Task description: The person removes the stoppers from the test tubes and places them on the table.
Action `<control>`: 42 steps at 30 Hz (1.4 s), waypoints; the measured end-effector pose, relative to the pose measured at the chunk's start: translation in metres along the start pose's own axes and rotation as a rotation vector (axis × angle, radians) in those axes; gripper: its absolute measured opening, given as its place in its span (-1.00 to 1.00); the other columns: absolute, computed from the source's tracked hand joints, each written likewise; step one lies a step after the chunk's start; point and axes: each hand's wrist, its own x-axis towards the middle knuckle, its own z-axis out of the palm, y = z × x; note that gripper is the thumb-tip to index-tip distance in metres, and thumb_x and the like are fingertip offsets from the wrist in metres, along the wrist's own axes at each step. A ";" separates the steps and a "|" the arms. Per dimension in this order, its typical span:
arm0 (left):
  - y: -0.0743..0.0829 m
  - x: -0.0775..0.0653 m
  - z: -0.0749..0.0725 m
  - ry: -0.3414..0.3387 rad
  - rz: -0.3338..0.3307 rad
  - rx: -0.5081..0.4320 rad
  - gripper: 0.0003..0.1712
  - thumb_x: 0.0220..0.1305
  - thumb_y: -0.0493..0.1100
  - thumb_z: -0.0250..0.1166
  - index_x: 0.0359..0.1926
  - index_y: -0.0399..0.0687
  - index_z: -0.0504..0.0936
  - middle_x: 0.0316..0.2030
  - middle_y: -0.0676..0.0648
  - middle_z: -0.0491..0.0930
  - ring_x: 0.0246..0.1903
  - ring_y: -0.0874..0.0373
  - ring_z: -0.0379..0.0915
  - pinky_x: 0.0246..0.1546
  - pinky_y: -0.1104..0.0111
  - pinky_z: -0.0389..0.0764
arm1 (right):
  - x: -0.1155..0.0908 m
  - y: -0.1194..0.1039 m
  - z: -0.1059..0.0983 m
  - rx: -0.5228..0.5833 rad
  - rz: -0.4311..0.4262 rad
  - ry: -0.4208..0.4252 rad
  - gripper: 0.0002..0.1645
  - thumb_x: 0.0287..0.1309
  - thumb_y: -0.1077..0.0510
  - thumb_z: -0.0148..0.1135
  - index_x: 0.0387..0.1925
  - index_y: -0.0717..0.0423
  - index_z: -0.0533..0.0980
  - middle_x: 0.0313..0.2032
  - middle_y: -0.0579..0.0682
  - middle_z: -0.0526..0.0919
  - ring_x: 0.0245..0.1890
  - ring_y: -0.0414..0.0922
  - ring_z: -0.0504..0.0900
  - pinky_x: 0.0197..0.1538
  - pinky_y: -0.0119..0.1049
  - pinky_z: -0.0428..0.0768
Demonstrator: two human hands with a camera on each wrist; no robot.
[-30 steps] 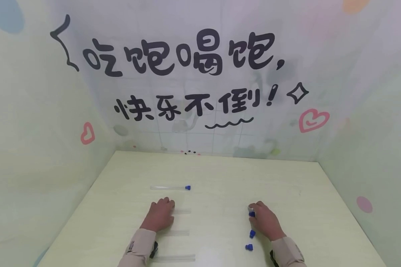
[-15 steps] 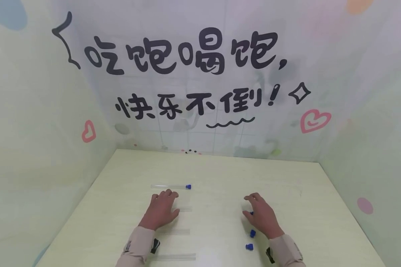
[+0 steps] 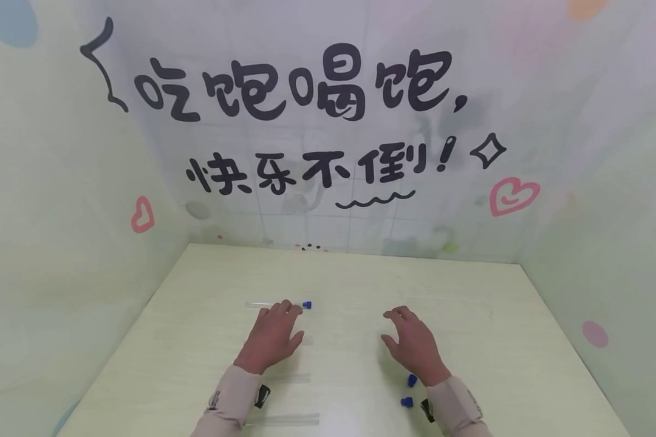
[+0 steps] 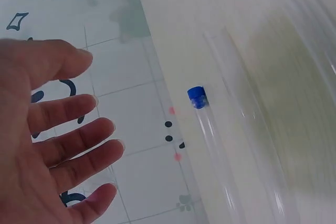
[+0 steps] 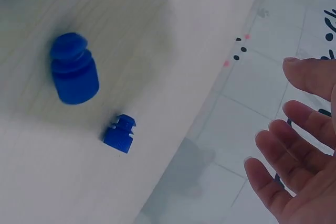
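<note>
My left hand (image 3: 269,338) hovers over the left of the table, palm down, holding nothing, its fingers relaxed and apart. Just past its fingertips lies a clear tube with a blue cap (image 3: 307,305) in its end. Uncapped clear tubes (image 3: 292,419) lie nearer me, one mostly hidden beneath this hand. Across from it, my right hand (image 3: 413,341) is likewise raised and holds nothing, thumb and fingers spread. Two loose blue caps (image 3: 407,402) sit below its wrist in the head view. The right wrist view shows a ridged blue cap (image 5: 74,69) and a smaller-looking one (image 5: 120,134) beside it.
The pale table (image 3: 355,279) meets a printed backdrop (image 3: 328,224) at its far edge, with side walls left and right. Black clips (image 3: 262,396) hang at both cuffs.
Both hands have moved forward and toward the middle. My right fingers have left the farthest loose cap and opened out. The tubes and the nearer caps have stayed put.
</note>
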 end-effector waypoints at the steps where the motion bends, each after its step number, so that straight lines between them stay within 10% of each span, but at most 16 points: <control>1: 0.001 0.001 0.000 0.007 0.005 0.008 -0.60 0.11 -0.10 0.36 -0.05 -0.16 0.56 -0.17 -0.11 0.57 -0.17 0.02 0.50 -0.15 0.10 0.47 | 0.001 -0.001 0.000 0.001 -0.005 0.009 -0.54 -0.09 0.14 0.47 -0.11 0.18 0.56 -0.14 0.05 0.58 -0.23 -0.05 0.60 -0.28 -0.20 0.60; 17: -0.019 0.037 0.020 0.002 0.038 0.134 -0.49 0.18 -0.02 0.31 0.11 -0.13 0.51 -0.03 -0.15 0.57 -0.06 -0.06 0.51 -0.11 0.02 0.48 | 0.014 -0.009 0.025 0.029 -0.049 0.046 -0.09 -0.13 0.08 0.50 0.27 0.23 0.31 0.20 0.21 0.45 0.12 0.13 0.51 -0.04 0.06 0.54; 31: -0.060 0.044 0.048 -0.082 -0.086 0.126 -0.54 0.14 -0.10 0.37 0.06 -0.12 0.52 -0.12 -0.16 0.53 -0.15 -0.09 0.50 -0.24 0.03 0.47 | 0.017 -0.015 0.046 0.049 -0.003 -0.033 -0.03 -0.12 0.08 0.48 0.31 0.21 0.22 0.25 0.20 0.38 0.23 0.11 0.41 0.07 0.10 0.46; 42: -0.078 0.049 0.063 -0.184 -0.150 0.074 -0.81 0.19 -0.30 0.24 -0.14 -0.12 0.54 -0.24 -0.18 0.52 -0.23 -0.10 0.45 -0.30 0.01 0.45 | 0.023 -0.032 0.063 0.177 0.016 -0.229 -0.03 -0.02 0.08 0.41 0.37 0.19 0.14 0.35 0.20 0.23 0.27 0.15 0.37 0.10 -0.02 0.52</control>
